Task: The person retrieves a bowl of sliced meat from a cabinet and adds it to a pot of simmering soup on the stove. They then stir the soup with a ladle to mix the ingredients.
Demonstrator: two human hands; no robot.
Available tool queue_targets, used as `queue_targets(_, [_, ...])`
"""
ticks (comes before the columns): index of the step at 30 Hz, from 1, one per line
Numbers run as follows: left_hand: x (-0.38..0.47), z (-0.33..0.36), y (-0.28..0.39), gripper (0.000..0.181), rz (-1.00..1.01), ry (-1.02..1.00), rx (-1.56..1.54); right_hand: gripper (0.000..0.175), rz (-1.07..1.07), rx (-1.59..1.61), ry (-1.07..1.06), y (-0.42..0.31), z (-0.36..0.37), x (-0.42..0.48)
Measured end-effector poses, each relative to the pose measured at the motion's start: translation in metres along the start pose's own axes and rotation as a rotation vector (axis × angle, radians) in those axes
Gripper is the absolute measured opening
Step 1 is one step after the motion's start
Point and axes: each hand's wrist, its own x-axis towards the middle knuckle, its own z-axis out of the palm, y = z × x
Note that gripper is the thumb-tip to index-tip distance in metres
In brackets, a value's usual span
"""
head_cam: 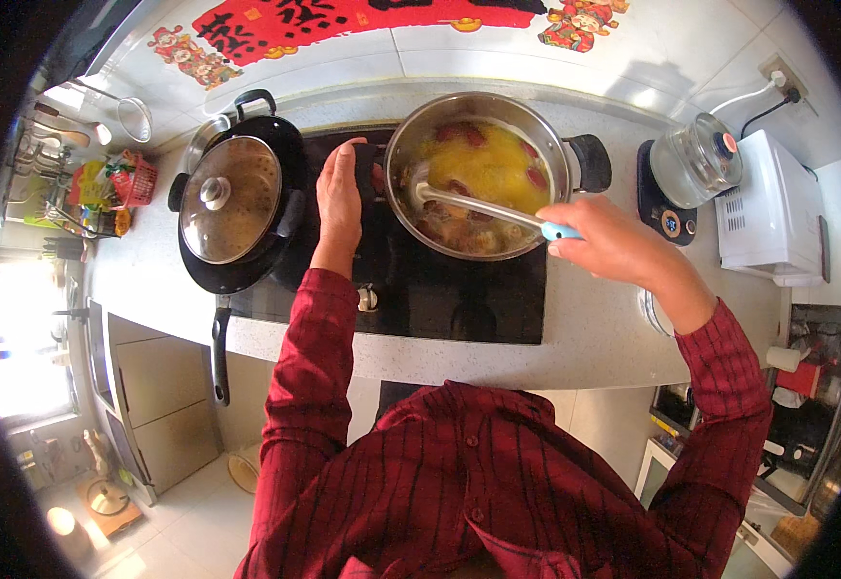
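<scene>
A stainless steel pot (478, 105) stands on the right of a black glass cooktop (427, 304). Yellow broth (496, 163) with dark red pieces and some paler ones fills part of it. My right hand (608, 235) grips the light blue end of a metal-shafted ladle or spoon (489, 208), whose head dips into the broth at the pot's left side. At the pot's left side handle (367, 170) is my left hand (341, 199), apparently wrapped around it, with a fingertip showing beyond. A black wok (239, 279) carrying a glass lid (236, 199) sits left of that hand.
The wok's long handle (220, 358) juts past the counter's front edge. On the right are a glass kettle (688, 163) on its base and a white appliance (764, 210). Utensils and a red basket (136, 179) occupy the left corner.
</scene>
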Motion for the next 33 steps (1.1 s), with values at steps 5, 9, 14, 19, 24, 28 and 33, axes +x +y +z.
queue_targets(5, [0.0, -0.003, 0.001, 0.041, -0.033, -0.013, 0.035, 0.036, 0.097, -0.022, -0.001, 0.003, -0.003, -0.016])
queue_targets(9, [0.0, -0.003, 0.001, 0.041, -0.071, -0.002, 0.006, 0.035, 0.221, 0.035, 0.0, 0.004, -0.005, -0.022])
queue_targets(14, [0.002, -0.002, 0.0, 0.039, -0.017, 0.012, 0.046, 0.036, 0.152, 0.075, 0.064, 0.006, 0.0, -0.011])
queue_targets(19, [0.003, -0.002, -0.002, 0.039, 0.001, 0.016, 0.012, 0.041, 0.203, 0.161, 0.02, 0.005, 0.006, -0.003])
queue_targets(24, [0.001, -0.003, -0.001, 0.039, -0.028, 0.007, 0.015, 0.043, 0.167, 0.148, -0.027, -0.007, 0.009, 0.003])
queue_targets(28, [0.0, -0.001, 0.0, 0.04, -0.025, 0.015, 0.0, 0.034, 0.116, 0.084, 0.002, -0.015, 0.007, 0.005])
queue_targets(33, [0.001, -0.002, 0.001, 0.04, -0.027, -0.016, -0.014, 0.036, 0.203, 0.186, -0.04, -0.013, 0.01, 0.011])
